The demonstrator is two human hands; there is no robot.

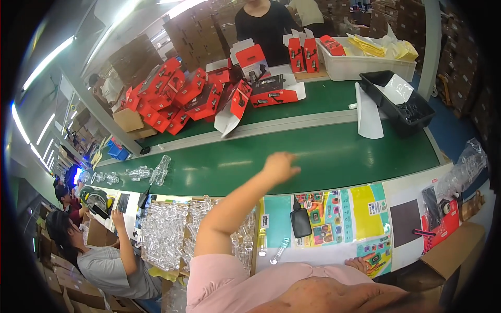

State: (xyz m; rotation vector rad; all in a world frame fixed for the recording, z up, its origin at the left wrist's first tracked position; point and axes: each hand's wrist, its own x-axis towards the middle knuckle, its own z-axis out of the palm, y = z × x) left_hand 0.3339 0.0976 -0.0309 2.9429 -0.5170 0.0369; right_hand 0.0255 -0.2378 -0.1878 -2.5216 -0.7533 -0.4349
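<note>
My left hand point(280, 167) reaches out over the green conveyor belt point(334, 161). Nothing shows in it, and its fingers are loosely bent and apart. My right hand point(357, 265) lies at the table's near edge, fingers spread on a colourful printed sheet point(377, 255). Between the two hands, a black box-like device point(300, 223) with a cable rests on the covered tabletop. A clear plastic piece point(281, 250) lies nearer to me, beside another clear tube point(262, 242). To the left of my forearm, many clear plastic pieces point(164, 235) fill a cardboard tray.
Red boxes point(172, 94) are heaped beyond the belt, near a white bin point(365, 65) and a black tray point(383, 104). Clear parts point(160, 170) lie on the belt's left. A co-worker in grey point(107, 266) sits at left; another person point(263, 23) stands across. An open carton point(454, 250) stands at right.
</note>
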